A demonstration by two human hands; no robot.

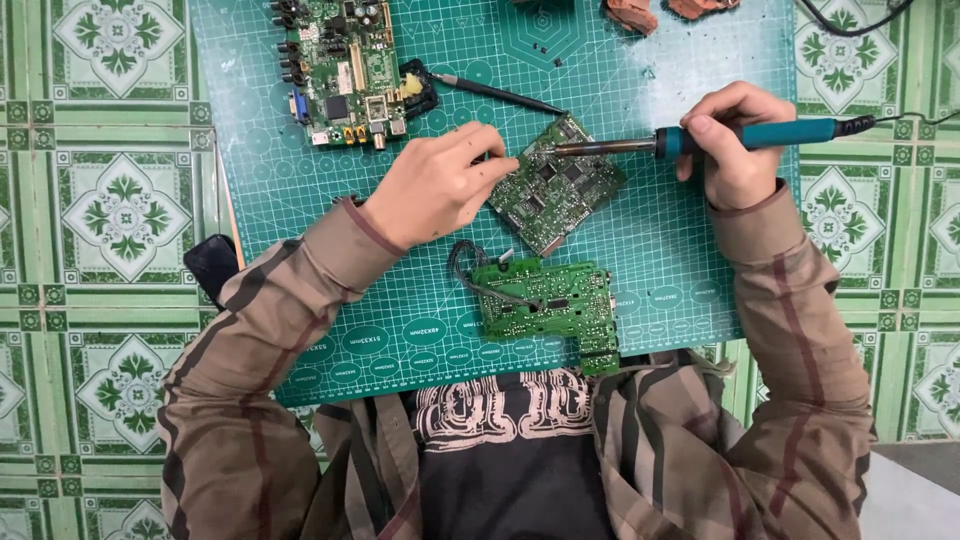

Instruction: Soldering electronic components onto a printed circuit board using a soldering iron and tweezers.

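Holding tilted green circuit board [555, 185], soldering iron [700, 140] tip touching

Green patterned floor tiles [120, 215], evenly lit

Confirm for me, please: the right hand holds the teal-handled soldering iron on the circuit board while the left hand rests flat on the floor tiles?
Not quite: in the head view the left hand steadies the circuit board on the green cutting mat. The right hand does hold the soldering iron.
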